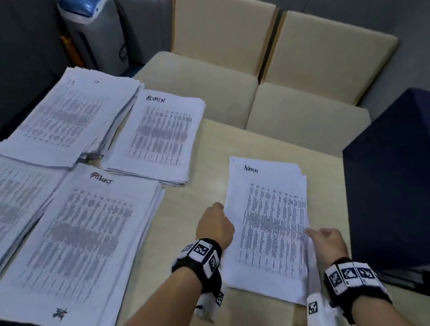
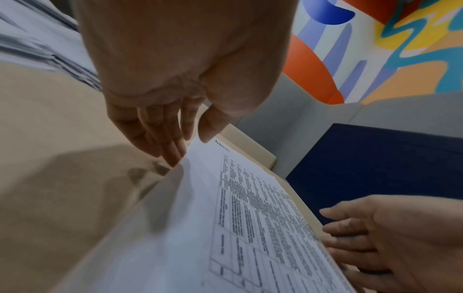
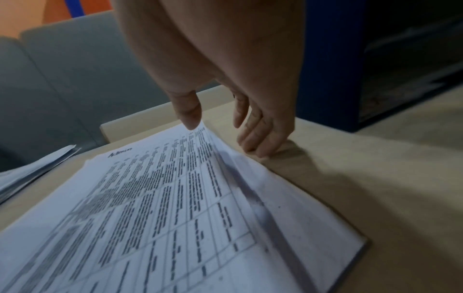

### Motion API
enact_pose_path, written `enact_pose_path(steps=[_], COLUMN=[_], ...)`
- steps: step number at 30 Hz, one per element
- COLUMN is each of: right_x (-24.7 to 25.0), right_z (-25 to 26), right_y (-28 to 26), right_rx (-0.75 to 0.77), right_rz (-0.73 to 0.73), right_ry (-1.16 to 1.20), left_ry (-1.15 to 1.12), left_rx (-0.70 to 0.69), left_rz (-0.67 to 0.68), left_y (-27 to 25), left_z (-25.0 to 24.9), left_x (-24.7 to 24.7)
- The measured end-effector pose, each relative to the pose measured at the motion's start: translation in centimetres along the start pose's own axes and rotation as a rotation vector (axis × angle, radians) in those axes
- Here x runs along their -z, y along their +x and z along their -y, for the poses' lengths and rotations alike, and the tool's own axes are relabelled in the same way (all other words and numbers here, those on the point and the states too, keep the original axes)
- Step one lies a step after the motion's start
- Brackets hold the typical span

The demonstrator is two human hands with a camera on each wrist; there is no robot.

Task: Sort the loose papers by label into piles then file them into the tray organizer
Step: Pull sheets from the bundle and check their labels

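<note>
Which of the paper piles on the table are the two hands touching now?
The small Admin pile nearest the dark blue organizer: left hand and right hand flank it. The other piles lie untouched farther left.

Matt white printed paper sheets (image 1: 270, 227) lie on a smooth, pale wood-look table (image 1: 199, 193); cream padded chairs (image 1: 306, 86) look soft.
</note>
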State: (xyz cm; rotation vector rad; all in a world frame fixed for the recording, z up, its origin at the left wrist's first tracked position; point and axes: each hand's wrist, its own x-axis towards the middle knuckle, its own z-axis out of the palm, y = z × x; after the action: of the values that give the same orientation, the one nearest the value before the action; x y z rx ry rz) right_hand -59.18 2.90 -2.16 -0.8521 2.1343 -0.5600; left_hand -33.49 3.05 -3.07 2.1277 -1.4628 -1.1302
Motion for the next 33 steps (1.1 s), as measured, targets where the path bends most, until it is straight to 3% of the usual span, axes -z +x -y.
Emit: enact_pose_path(steps=[5, 11, 16, 21, 25, 30, 33], right_x=[-0.5, 0.4, 2.3, 3.9, 3.9, 2.8, 2.1], right_z=[0.3, -1.1, -3.1, -4.7, -4.6, -4.0, -3.6], right_y=[1.2, 1.0, 0.6, 0.6, 0.3, 0.1, 0.1], right_rx=[0.043, 0.229, 0.240, -0.008, -0.108, -0.125, -0.159], right_rz=[0.070, -0.026, 0.156, 0.160, 0.137, 0.098, 0.087], right_ry=[-0.001, -0.034, 0.022, 0.370, 0.515, 0.624, 0.644], left_ry=[0.022, 0.008, 0.124, 0.336, 0.284, 0.262, 0.050], left_rx=[0.091, 0.170, 0.182, 0.148, 0.158, -0.004, -0.039], left_rz=[-0.037, -0.069, -0.056, -0.186, -0.119, -0.125, -0.098], left_y=[-0.7, -0.5, 0.2, 1.0, 1.5, 1.1, 1.0], left_z=[-1.0, -1.1, -1.5, -1.4, -1.2, -0.4, -0.1], left_x=[-1.4, -1.3, -1.4, -1.8, -0.9, 0.2, 1.0])
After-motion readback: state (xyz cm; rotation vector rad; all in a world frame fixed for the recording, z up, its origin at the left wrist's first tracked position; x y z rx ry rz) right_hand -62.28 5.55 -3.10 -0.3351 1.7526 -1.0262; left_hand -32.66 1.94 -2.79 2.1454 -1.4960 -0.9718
